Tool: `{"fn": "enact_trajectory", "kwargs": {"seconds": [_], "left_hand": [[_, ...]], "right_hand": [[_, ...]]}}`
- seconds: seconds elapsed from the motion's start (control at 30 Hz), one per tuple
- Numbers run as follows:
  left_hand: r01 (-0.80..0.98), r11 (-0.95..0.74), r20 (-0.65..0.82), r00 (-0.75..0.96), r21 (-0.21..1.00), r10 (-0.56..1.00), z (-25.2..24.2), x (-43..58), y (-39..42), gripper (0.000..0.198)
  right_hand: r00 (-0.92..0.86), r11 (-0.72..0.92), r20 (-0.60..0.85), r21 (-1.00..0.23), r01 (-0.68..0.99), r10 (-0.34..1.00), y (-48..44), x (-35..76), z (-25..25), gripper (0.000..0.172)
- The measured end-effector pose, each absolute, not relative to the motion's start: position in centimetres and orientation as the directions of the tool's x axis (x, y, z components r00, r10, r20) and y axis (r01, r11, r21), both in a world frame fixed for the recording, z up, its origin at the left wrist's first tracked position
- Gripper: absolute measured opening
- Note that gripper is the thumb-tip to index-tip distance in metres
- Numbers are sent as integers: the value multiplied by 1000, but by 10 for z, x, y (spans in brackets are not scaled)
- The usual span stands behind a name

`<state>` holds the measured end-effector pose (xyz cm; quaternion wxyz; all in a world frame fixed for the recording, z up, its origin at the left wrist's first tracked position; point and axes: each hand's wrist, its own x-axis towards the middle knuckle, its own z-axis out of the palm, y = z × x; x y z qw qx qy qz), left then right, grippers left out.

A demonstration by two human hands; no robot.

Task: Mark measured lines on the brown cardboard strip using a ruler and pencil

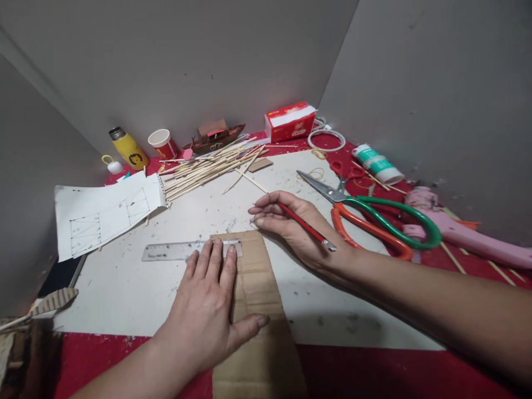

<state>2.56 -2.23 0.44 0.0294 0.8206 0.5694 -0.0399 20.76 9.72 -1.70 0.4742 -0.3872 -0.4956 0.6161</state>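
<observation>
Plastic ruler (166,252): across the far end of the cardboard strip (261,316), under the left hand (208,305), palm down, thumb spread.
Red-and-black pencil (306,228): held loosely in the bent fingers of the right hand (297,216), tip hidden.
Ruler work: apparently lining up; a mark would call for pencil tip at the edge, ruler steady.
White sheet (124,299): dark-specked, beneath the cardboard strip.
Wooden sticks (199,174): heaped beyond.
Red tabletop (353,371): below everything.
Grey walls (166,55): close around.
</observation>
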Motion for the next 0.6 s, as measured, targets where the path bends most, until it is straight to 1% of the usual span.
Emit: {"fn": "enact_trajectory", "kwargs": {"seconds": [0.13, 0.37, 0.6], "left_hand": [[937, -348, -114, 347, 12, 931, 5, 25, -23, 103], [937, -349, -117, 348, 9, 930, 4, 25, -22, 102], [944, -330, -164, 328, 15, 930, 8, 29, -22, 104]], "right_hand": [[-265, -46, 3, -983, -178, 964, 97, 208, -18, 26], [-289, -117, -60, -975, -187, 956, 95, 208, -14, 26], [-294, -163, -102, -968, -192, 950, 97, 209, -18, 29]]}}
